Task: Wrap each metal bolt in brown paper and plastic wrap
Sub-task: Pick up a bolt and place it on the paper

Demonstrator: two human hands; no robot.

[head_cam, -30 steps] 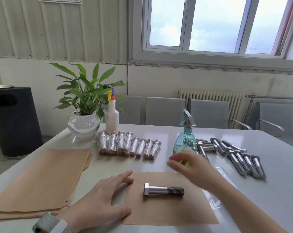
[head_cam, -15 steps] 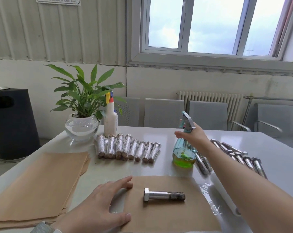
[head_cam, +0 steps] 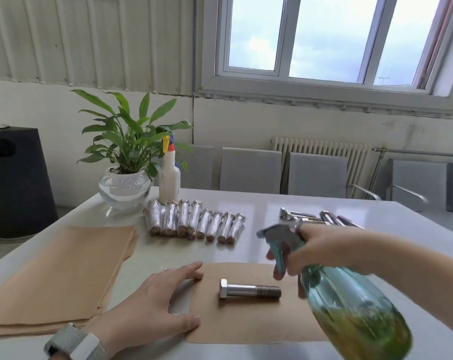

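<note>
Fingers [head_cam: 280, 255] of your right hand [head_cam: 321, 249] are gripping the spray bottle [head_cam: 350, 305], left hand [head_cam: 152, 302] lying flat and relaxed on the brown paper [head_cam: 246, 320]; many wrapped bolts [head_cam: 194, 222] are lying done, one bolt [head_cam: 248, 291] waiting.

A wide window [head_cam: 324, 40] let in pale daylight above a white wall [head_cam: 246, 123] with corrugated panelling [head_cam: 90, 40] to its left. A radiator [head_cam: 321, 152] stood behind grey chairs [head_cam: 251, 170] along the white table [head_cam: 272, 203]; a black bin [head_cam: 14, 178] stood on the left
</note>
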